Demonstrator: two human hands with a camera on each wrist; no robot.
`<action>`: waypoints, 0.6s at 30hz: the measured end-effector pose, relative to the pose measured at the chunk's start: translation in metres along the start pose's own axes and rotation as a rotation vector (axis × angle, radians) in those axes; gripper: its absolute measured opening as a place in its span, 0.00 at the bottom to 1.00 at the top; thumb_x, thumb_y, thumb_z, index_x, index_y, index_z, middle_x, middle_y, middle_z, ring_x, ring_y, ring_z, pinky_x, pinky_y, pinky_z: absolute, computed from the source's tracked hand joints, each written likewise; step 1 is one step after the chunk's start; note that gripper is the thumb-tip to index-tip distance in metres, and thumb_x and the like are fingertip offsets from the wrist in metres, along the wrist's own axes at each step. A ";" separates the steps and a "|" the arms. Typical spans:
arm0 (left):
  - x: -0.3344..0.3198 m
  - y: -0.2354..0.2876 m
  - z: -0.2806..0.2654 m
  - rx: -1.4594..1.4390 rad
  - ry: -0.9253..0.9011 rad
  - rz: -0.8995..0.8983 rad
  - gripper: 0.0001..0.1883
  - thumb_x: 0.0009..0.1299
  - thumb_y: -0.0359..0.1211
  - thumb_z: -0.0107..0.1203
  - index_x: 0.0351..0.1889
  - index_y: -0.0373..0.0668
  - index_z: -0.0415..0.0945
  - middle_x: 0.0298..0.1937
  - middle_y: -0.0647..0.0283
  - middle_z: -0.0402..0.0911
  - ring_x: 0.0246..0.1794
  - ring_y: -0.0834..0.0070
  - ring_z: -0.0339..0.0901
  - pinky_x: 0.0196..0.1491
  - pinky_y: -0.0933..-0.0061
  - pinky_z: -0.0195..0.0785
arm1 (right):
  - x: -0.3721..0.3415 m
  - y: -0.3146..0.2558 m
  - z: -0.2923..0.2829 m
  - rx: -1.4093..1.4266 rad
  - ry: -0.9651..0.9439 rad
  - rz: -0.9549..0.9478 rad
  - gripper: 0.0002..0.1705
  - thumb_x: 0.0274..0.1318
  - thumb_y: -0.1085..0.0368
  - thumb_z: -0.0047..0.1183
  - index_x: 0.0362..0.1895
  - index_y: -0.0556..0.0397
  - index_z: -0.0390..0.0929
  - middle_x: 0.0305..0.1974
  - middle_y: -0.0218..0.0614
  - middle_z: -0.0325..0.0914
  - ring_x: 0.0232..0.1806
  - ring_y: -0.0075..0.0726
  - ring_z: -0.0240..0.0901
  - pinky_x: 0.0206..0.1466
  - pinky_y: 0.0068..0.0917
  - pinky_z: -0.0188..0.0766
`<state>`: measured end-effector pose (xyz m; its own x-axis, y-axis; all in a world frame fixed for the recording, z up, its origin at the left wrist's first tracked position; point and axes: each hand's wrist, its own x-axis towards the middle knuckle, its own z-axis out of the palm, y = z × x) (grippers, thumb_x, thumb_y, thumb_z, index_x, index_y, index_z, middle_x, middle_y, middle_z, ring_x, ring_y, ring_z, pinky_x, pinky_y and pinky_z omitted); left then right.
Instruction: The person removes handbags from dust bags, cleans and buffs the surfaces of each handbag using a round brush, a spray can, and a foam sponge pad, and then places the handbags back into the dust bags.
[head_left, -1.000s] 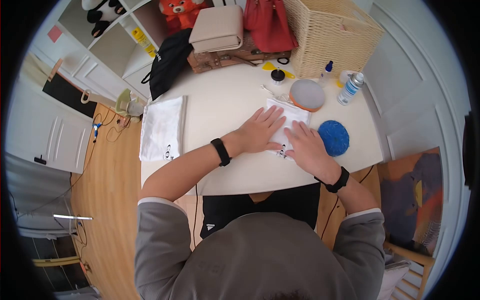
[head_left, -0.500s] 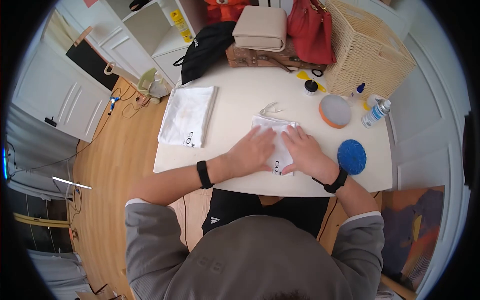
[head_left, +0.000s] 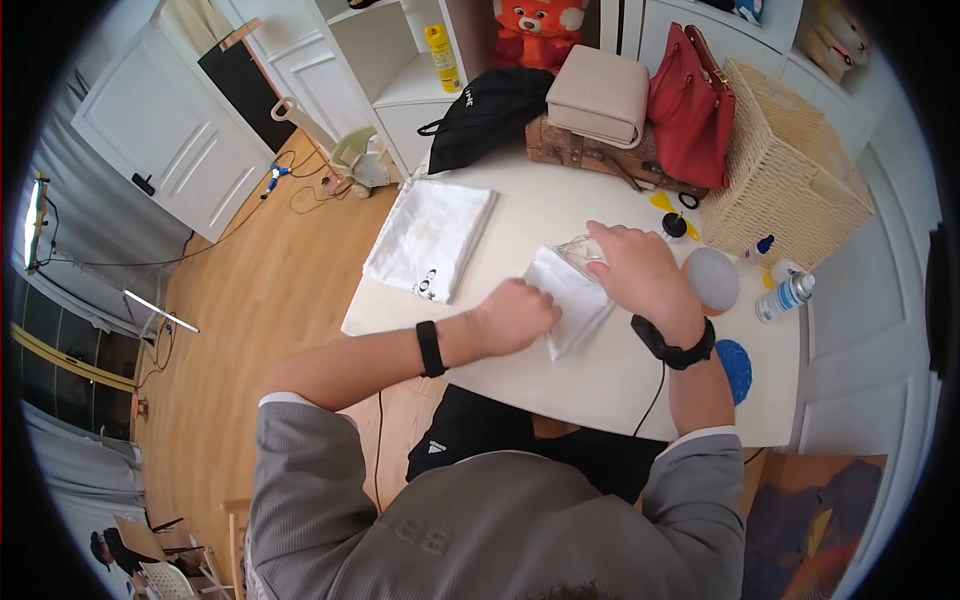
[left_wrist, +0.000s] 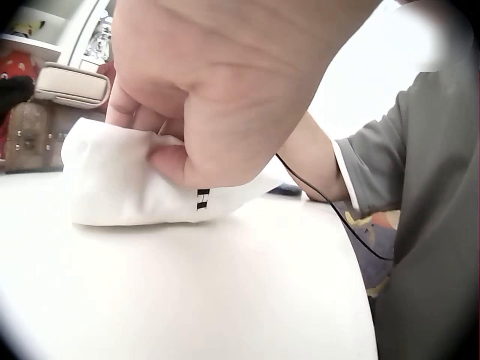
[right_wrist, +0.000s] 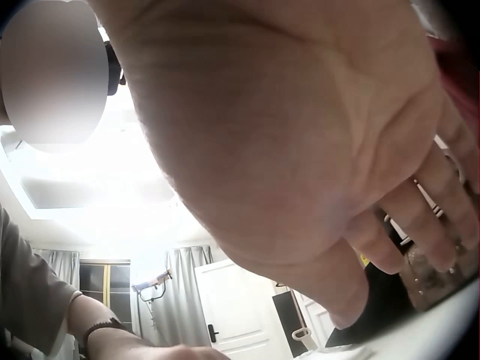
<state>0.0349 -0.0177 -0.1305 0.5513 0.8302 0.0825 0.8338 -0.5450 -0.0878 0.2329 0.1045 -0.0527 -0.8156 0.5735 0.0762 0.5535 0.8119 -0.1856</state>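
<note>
A small folded white cloth pouch (head_left: pixel 568 298) lies tilted on the table, its near-left edge pinched by my left hand (head_left: pixel 510 318). In the left wrist view the fingers and thumb of my left hand (left_wrist: pixel 217 97) grip the pouch (left_wrist: pixel 112 180), partly lifted, with black print beside the thumb. My right hand (head_left: pixel 645 272) is above the pouch's far right end, near its clear drawstring (head_left: pixel 580 250). The right wrist view shows the palm of my right hand (right_wrist: pixel 300 150) with fingers apart and nothing in them. A larger white pouch (head_left: pixel 430 238) lies flat to the left.
Behind stand a black bag (head_left: pixel 490 112), a brown case (head_left: pixel 560 145) with a beige box (head_left: pixel 600 92) on it, a red handbag (head_left: pixel 690 110) and a wicker basket (head_left: pixel 780 165). At right are a grey round pad (head_left: pixel 712 281), a spray can (head_left: pixel 785 297) and a blue disc (head_left: pixel 735 370).
Both hands lay flat on the small pouch; now the left grips its edge, raising and turning it, and the right has lifted off toward the far end. The head view has swung left.
</note>
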 end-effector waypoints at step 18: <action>-0.037 -0.197 -0.158 0.131 0.273 -0.722 0.16 0.64 0.26 0.52 0.44 0.41 0.89 0.40 0.47 0.88 0.41 0.48 0.86 0.48 0.54 0.81 | 0.001 0.038 0.001 -0.002 0.065 0.179 0.18 0.63 0.58 0.66 0.48 0.58 0.79 0.42 0.52 0.87 0.48 0.60 0.85 0.53 0.54 0.76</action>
<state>-0.1453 0.0399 0.0410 -0.1248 0.9065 0.4033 0.9879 0.1512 -0.0342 0.2530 0.1354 -0.0606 -0.6917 0.7145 0.1050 0.6891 0.6966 -0.1997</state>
